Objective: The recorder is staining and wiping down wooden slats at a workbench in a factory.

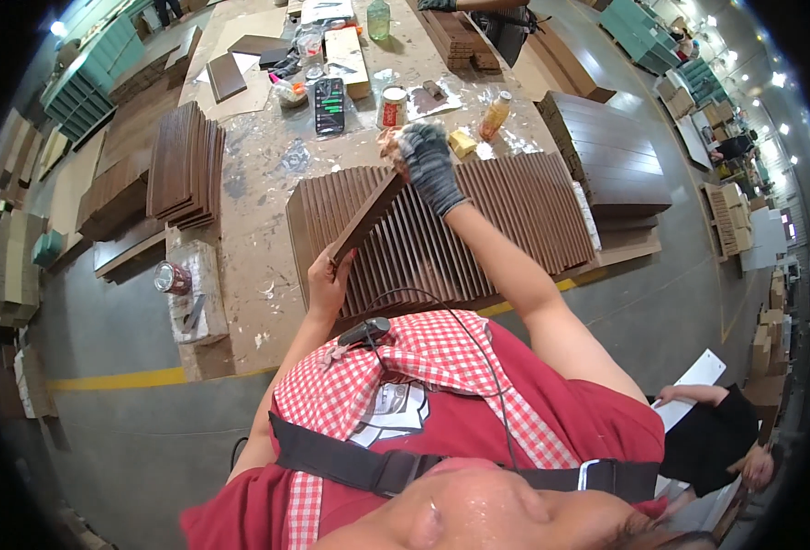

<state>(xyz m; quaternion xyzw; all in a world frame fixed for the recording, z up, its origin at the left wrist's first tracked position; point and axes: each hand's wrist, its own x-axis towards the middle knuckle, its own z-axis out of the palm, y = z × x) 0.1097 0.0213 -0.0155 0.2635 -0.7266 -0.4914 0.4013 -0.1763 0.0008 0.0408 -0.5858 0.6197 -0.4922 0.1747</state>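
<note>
My bare left hand [329, 282] grips the near end of a narrow brown wooden board [368, 216], which is tilted on edge. My right hand [430, 167], in a grey knit glove, is closed round a crumpled stained rag [392, 147] at the board's far end. The glove hides part of the rag. Beneath both hands lies a long row of brown boards [506, 215], stood on edge side by side. Just beyond the right hand are a yellow sponge-like block [462, 143], a red and white can [392, 108] and a bottle of amber liquid [495, 116].
Stacked brown boards stand on the worktable's left [185, 170] and right [606, 156]. A phone [329, 107] and a green bottle [378, 20] lie farther back. An open tin [173, 278] sits at the left edge. One person [712, 431] handles a white panel at lower right.
</note>
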